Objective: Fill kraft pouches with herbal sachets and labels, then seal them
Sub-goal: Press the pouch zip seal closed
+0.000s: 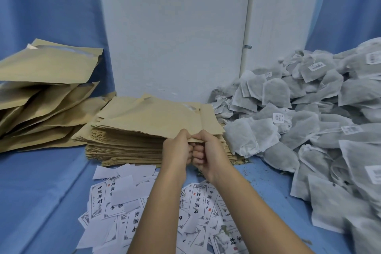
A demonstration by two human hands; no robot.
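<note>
Labels [148, 208] lie scattered nearest me on the blue tabletop [41, 192]. Beyond them my left hand [177, 148] and right hand [208, 150], knuckles touching, have fingers clamped on the near edge of the top pouch [156, 117] on the stack [123, 146]. Sachets [299, 113] heap at right; filled pouches [45, 80] pile far left.

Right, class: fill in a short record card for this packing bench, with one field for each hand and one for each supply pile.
left hand: shut grip on near edge of top kraft pouch
right hand: pinching the same edge, knuckles against the left hand
pouch stack: centre, flat, empty
filled pouches: loose heap, far left
herbal sachets: large pile, right
labels: scattered, near the person
table cover: blue cloth
</note>
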